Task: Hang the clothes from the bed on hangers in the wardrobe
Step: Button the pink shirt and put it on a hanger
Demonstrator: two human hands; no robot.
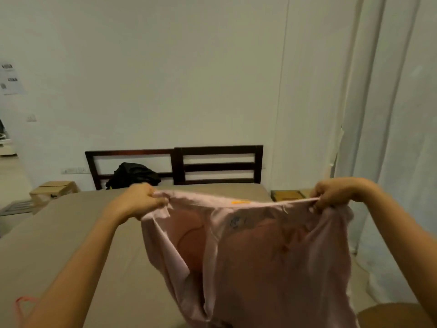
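I hold the pink garment [272, 252] stretched out over the bed [71, 233], my left hand [142, 200] gripping one top corner in curled fingers, my right hand [331, 192] pinching the other; the cloth hangs down between them, a black bag [132, 175] against the headboard [217, 162]

One pink garment [272, 256], possibly a T-shirt, held aloft, upper edge stretched taut, body hanging crumpled over the right half of the bed [94, 233]; small orange label [240, 202] at that edge.

Pink garment [272, 256] cut off at bottom edge, wall notice [10, 78] print unreadable — too small
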